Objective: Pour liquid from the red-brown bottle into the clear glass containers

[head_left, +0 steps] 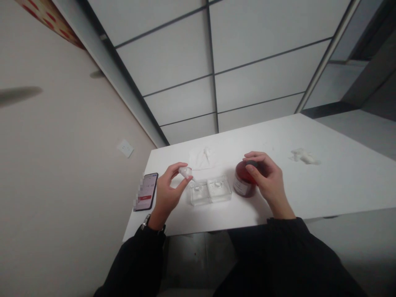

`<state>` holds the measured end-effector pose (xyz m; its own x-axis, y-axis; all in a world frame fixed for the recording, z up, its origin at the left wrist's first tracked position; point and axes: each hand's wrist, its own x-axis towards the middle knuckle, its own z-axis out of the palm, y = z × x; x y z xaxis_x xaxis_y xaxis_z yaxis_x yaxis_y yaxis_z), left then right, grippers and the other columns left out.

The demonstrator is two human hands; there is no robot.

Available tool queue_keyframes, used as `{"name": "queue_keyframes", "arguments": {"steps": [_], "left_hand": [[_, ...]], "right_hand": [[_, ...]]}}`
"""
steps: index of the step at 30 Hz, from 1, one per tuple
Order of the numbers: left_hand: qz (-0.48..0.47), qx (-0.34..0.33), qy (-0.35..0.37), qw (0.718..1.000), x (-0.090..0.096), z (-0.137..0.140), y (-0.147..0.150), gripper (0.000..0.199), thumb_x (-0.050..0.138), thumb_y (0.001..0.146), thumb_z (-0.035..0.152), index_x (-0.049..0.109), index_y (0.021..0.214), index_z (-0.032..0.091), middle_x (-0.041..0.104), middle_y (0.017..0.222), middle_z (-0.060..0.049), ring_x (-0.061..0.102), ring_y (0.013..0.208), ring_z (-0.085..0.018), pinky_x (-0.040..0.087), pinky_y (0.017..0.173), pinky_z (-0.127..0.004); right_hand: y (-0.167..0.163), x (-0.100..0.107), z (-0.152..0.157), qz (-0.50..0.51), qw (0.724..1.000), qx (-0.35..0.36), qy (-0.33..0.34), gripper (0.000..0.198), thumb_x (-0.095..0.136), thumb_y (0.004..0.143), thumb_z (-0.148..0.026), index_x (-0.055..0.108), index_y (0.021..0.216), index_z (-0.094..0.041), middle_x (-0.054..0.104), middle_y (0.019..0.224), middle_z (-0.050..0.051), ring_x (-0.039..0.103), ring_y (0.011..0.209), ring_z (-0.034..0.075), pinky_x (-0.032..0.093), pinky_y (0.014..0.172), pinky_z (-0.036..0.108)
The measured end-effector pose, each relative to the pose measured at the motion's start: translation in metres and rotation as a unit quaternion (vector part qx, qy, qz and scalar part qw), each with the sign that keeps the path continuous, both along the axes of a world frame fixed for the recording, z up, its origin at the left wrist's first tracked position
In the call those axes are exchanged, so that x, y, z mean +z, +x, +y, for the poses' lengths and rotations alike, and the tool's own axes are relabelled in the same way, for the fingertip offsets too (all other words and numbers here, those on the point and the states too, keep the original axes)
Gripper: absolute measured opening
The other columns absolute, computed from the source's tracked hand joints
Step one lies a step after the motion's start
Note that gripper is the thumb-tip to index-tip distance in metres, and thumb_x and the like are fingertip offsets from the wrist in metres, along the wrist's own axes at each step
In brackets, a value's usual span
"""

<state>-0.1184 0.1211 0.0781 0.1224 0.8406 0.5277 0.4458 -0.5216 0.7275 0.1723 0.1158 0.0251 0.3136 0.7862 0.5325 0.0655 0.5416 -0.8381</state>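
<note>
On the white bench, the left hand pinches a small white cap in its fingers above the clear case, while the right hand wraps the red jar, its lid not yet off.

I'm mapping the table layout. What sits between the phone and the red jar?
In the head view, the left hand holding a small white piece, then a clear two-well case, lie between phone and red jar.

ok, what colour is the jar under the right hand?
Dark red jar with a pale label, gripped from above by the right hand. The head view shows it.
</note>
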Motion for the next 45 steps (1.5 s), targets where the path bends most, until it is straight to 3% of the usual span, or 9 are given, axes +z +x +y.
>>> {"name": "queue_keyframes", "arguments": {"steps": [11,16,20,25,28,33,37,41,45], "left_hand": [[0.072,-0.019,0.042,0.996,-0.007,-0.008,-0.006,0.025,0.076,0.094,0.032,0.074,0.117,0.024,0.079,0.111,-0.007,0.075,0.103,-0.023,0.060,0.096,-0.038],[0.078,-0.075,-0.011,0.994,-0.031,-0.008,0.004,0.020,0.077,0.093,0.037,0.073,0.107,0.024,0.077,0.106,-0.007,0.072,0.103,-0.025,0.059,0.096,-0.041],[0.014,-0.054,-0.005,0.998,-0.057,-0.005,0.010,0.021,0.074,0.093,0.042,0.072,0.106,0.025,0.072,0.106,-0.008,0.069,0.105,-0.026,0.056,0.097,-0.042],[-0.037,-0.056,-0.076,0.995,-0.072,-0.007,0.012,0.043,0.072,0.094,0.041,0.059,0.133,0.026,0.070,0.116,-0.010,0.068,0.115,-0.026,0.052,0.109,-0.045],[-0.064,-0.066,-0.078,0.993,-0.076,-0.007,0.012,0.054,0.080,0.087,0.042,0.053,0.131,0.025,0.067,0.119,-0.010,0.066,0.120,-0.027,0.049,0.113,-0.047],[-0.025,-0.082,-0.072,0.994,-0.075,-0.004,0.012,0.035,0.079,0.088,0.047,0.063,0.108,0.023,0.063,0.122,-0.010,0.061,0.121,-0.028,0.047,0.111,-0.047],[-0.031,-0.079,-0.098,0.992,-0.073,-0.004,0.011,0.045,0.080,0.086,0.047,0.062,0.120,0.023,0.063,0.125,-0.010,0.063,0.121,-0.028,0.048,0.111,-0.046],[-0.027,-0.096,-0.100,0.990,-0.075,-0.004,0.011,0.038,0.078,0.088,0.048,0.063,0.112,0.023,0.063,0.131,-0.011,0.061,0.128,-0.028,0.045,0.115,-0.046],[-0.040,-0.090,-0.108,0.989,-0.076,-0.004,0.010,0.048,0.080,0.087,0.049,0.059,0.123,0.024,0.063,0.133,-0.011,0.060,0.130,-0.030,0.044,0.116,-0.049]], "right_hand": [[0.001,0.001,0.000,0.006,1.000,0.002,-0.005,0.017,0.081,0.087,-0.042,0.071,0.091,-0.028,0.073,0.108,0.004,0.068,0.109,0.025,0.051,0.100,0.046],[0.000,0.003,0.000,-0.003,1.000,-0.003,-0.001,0.017,0.080,0.088,-0.042,0.071,0.091,-0.028,0.073,0.108,0.004,0.068,0.108,0.025,0.051,0.100,0.046],[0.000,0.003,-0.001,-0.003,1.000,-0.006,0.000,0.018,0.080,0.088,-0.043,0.072,0.091,-0.028,0.073,0.107,0.004,0.067,0.108,0.025,0.051,0.100,0.047],[-0.001,0.002,0.000,0.005,1.000,-0.004,0.001,0.017,0.080,0.088,-0.043,0.072,0.093,-0.029,0.073,0.107,0.004,0.068,0.109,0.025,0.052,0.101,0.047],[-0.001,0.002,0.000,0.008,1.000,-0.003,0.000,0.017,0.081,0.088,-0.042,0.073,0.093,-0.029,0.073,0.108,0.004,0.068,0.109,0.025,0.051,0.101,0.046],[-0.001,0.001,0.000,0.011,1.000,0.000,-0.008,0.019,0.081,0.087,-0.044,0.072,0.093,-0.028,0.073,0.109,0.004,0.067,0.110,0.026,0.051,0.102,0.047],[-0.001,0.001,-0.001,0.016,1.000,0.001,-0.008,0.018,0.082,0.087,-0.042,0.072,0.093,-0.028,0.073,0.110,0.004,0.067,0.110,0.025,0.051,0.102,0.046],[-0.001,0.002,0.000,0.014,1.000,0.001,-0.002,0.017,0.081,0.088,-0.040,0.072,0.093,-0.028,0.073,0.110,0.004,0.067,0.110,0.024,0.051,0.102,0.045],[-0.001,0.003,0.000,0.008,1.000,-0.007,-0.001,0.019,0.081,0.087,-0.042,0.071,0.093,-0.027,0.074,0.108,0.005,0.067,0.109,0.025,0.051,0.100,0.046]]}}
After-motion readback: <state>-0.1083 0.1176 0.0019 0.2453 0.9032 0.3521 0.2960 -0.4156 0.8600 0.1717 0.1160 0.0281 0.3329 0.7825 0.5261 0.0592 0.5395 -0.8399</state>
